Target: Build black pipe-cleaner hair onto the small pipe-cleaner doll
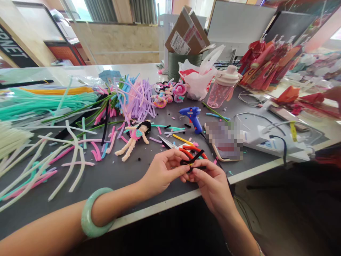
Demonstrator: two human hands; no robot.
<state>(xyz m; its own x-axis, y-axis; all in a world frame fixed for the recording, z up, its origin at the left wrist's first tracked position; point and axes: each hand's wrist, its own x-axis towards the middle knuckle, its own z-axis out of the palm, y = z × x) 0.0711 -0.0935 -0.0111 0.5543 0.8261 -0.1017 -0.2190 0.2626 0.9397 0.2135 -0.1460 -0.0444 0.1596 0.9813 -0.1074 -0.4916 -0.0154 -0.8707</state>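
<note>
**Fuzzy craft chaos, seen from above**

Okay, so right up close the left hand [162, 171] and right hand [213, 187] are pressed together, fingertips pinched tight on a red-and-black pipe-cleaner bundle [192, 160], with a bit of yellow wrapped at its middle. No gap between the hands at all, and the bundle sits right over the front edge of the grey table [162, 185]. A chunky pale-green bangle [93, 212] hangs on the left wrist, smooth and glossy, looks like jade.

Just past the bundle are silver scissors [166, 142] and a yellow pipe cleaner [182, 139]. Left of it lies a fuzzy doll [133, 140] with a pink top and black hair, all bendy chenille. Up and right of the bundle sits a blue glue gun [193, 119], and a pixelated blurred object [223, 140] is next to it. Further right there's a white power strip [274, 140] with a yellow tag [293, 131].

Way left of the bundle are heaps of mint and white pipe cleaners [39, 103], plus a lilac pile [140, 99]. Farther back are a pink water bottle [222, 87], a white plastic bag [198, 76] and a taped cardboard box [186, 33] in a green bin [183, 65]. A black sign [16, 46] far left reads "NET", the rest cut off.
</note>
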